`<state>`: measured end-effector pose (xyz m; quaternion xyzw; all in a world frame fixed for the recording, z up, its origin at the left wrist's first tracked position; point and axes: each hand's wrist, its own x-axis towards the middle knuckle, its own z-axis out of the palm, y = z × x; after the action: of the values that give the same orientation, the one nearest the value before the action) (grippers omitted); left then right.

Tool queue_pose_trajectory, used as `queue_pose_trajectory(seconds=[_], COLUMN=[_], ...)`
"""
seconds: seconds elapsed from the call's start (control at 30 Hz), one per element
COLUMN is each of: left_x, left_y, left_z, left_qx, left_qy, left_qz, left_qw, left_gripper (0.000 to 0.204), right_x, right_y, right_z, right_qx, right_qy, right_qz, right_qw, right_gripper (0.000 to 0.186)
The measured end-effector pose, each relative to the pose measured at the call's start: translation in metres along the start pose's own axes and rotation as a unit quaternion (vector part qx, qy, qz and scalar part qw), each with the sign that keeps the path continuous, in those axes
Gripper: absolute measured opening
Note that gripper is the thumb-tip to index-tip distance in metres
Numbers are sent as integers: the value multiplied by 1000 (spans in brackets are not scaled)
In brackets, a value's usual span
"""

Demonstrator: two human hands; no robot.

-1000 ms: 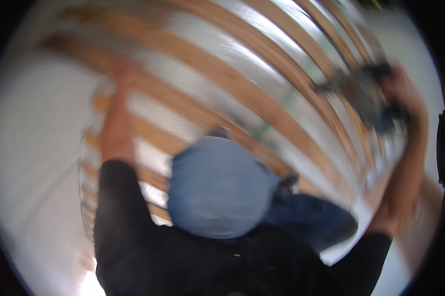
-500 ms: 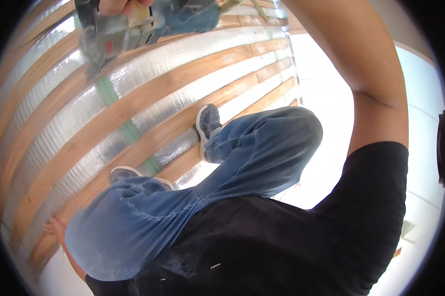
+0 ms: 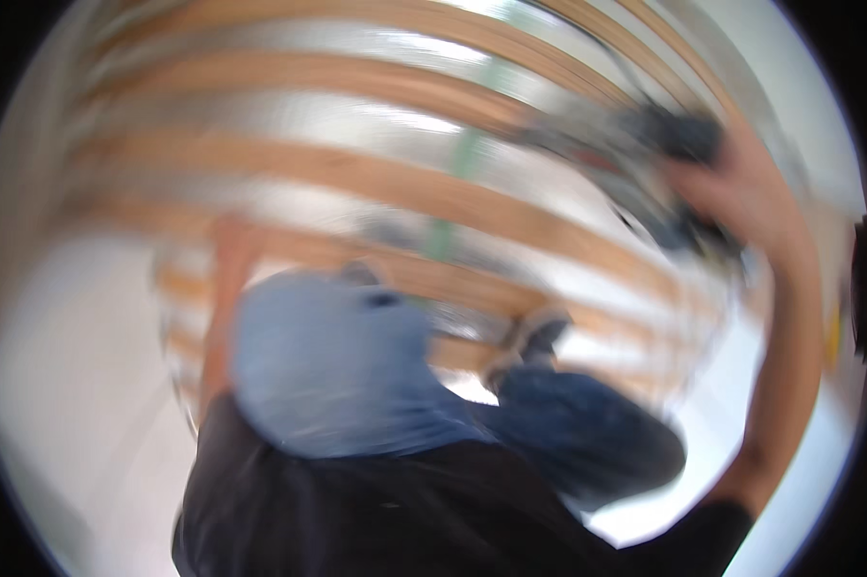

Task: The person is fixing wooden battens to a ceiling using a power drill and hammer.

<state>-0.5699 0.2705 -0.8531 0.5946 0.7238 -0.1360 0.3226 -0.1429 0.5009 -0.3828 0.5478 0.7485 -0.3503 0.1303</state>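
Gripping a dark power tool (image 3: 669, 183) at the upper right of the view, the right hand (image 3: 731, 192) is closed around its body — the tool is smeared by motion, so its kind cannot be told beyond a dark grey casing with a reddish patch. The right forearm rises from the lower right edge in a long curve to that hand. The tool sits over the wooden battens (image 3: 404, 188), pale orange strips that run across the view in bent bands, with shiny silver foil sheeting (image 3: 289, 120) showing between them. A green strip (image 3: 464, 159) crosses the foil near the middle.

The left hand (image 3: 229, 240) reaches out at the left, lying on or just above one of the battens; blur hides its fingers, so I cannot tell whether they are spread or curled, nor whether it truly touches the wood.

Below, the person's own legs fill the centre — a bent knee in faded blue jeans (image 3: 327, 370) close to the camera, the other leg stretching right to a dark shoe (image 3: 534, 337) that rests on the battens. A black shirt (image 3: 385, 514) covers the lower edge. White floor (image 3: 58, 385) lies to the left of the batten frame.
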Motion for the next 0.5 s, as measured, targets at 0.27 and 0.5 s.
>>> queue_pose_trajectory(seconds=[0.27, 0.5], left_x=[-151, -154], left_y=[-45, -33], left_z=[-47, -52], left_qx=[6, -45], left_qy=[76, 109], left_qz=[-135, -101], left_qw=[988, 988], left_gripper=[133, 132], right_x=[56, 67], right_y=[-12, -58], right_z=[-27, -58], right_qx=[18, -36], right_qy=[-3, 6], right_qz=[-38, -31], right_qw=[999, 999], right_gripper=[21, 26])
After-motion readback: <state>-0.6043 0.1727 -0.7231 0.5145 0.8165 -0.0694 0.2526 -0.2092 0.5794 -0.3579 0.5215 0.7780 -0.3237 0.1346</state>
